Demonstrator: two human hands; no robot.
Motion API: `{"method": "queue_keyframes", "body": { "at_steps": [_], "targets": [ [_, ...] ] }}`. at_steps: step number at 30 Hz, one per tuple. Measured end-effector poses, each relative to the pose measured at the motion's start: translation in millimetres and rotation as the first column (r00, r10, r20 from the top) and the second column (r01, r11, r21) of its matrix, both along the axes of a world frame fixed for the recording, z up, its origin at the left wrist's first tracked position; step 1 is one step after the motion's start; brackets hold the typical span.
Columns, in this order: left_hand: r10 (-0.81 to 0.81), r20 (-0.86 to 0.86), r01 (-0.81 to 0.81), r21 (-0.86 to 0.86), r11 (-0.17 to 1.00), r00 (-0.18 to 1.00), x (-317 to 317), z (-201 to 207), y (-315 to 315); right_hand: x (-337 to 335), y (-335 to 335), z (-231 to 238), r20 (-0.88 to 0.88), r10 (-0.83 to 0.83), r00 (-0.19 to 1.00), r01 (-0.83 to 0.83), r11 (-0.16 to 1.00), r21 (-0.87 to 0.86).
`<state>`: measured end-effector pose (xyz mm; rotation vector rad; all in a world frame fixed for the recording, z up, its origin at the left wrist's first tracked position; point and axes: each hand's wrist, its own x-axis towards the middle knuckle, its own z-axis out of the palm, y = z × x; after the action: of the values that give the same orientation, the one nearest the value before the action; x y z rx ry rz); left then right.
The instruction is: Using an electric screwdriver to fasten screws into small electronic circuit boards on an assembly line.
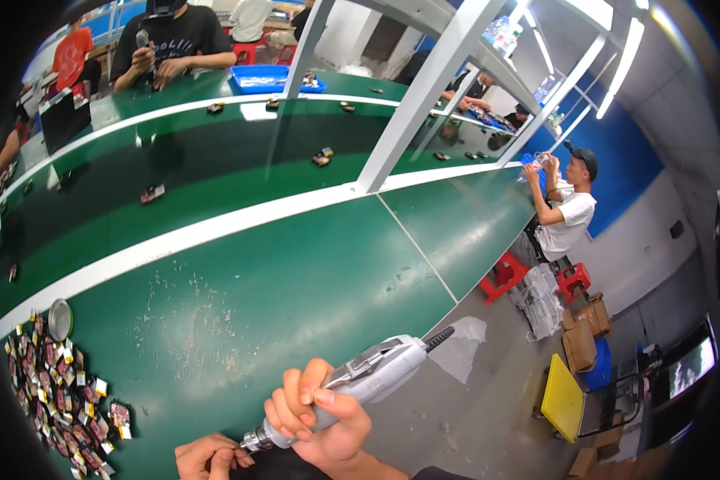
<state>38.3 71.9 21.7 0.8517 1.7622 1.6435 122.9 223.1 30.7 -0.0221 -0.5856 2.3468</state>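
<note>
My right hand point(320, 416) wraps round the grey body of an electric screwdriver point(380, 370), tilted with its metal chuck down to the left and its black cord at the upper right end. At the chuck's tip is my left hand point(208, 458), thumb and fingers pinched together; whatever they hold is hidden. A heap of small dark electronic assemblies point(56, 400) with yellow and white parts lies to the left, and one assembly point(121, 420) sits at its right edge. Tiny light screw-like pieces point(192, 328) are scattered over the green worktop point(320, 272).
A shallow round metal dish point(60, 319) stands behind the heap. Past a white rail point(216, 222), a dark green conveyor belt point(240, 160) carries spaced-out assemblies. A white post point(424, 96) rises from the rail. Co-workers sit across the belt and at far right, near red stools point(504, 276).
</note>
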Motion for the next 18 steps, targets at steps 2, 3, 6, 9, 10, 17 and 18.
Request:
{"method": "queue_keyframes", "body": {
  "at_steps": [2,3,6,9,10,17,18],
  "targets": [
    [-0.025,0.003,0.025,-0.017,1.0,1.0,1.9,0.9,2.0,2.7,3.2,0.4,-0.006,0.011,1.0,-0.011,1.0,-0.004],
    [-0.038,0.009,0.038,-0.014,0.999,0.999,3.2,-0.5,3.2,4.6,4.7,-0.3,0.004,0.017,1.0,-0.017,1.0,-0.012],
    [-0.075,0.044,0.074,0.004,0.997,0.996,-0.5,-3.6,8.7,3.9,8.0,-3.2,0.023,-0.003,1.0,0.003,1.0,-0.011],
    [-0.09,0.064,0.098,-0.135,0.986,0.994,-0.3,6.7,-1.2,-0.3,7.9,-1.7,-0.012,0.037,0.999,-0.038,0.998,-0.056],
    [-0.066,0.058,0.074,-0.15,0.986,0.996,-2.2,4.2,-3.0,-5.0,5.1,-0.2,-0.006,0.045,0.999,-0.045,0.997,-0.058],
    [-0.107,-0.148,0.101,-0.052,0.994,0.983,-9.9,-6.3,20.1,-8.4,14.6,-6.0,0.081,-0.111,0.991,0.116,0.992,-0.058],
    [-0.106,-0.245,0.095,-0.058,0.994,0.964,-14.6,-2.4,19.3,-7.1,14.7,-6.6,0.072,-0.111,0.991,0.117,0.989,-0.087]
  ]
}}
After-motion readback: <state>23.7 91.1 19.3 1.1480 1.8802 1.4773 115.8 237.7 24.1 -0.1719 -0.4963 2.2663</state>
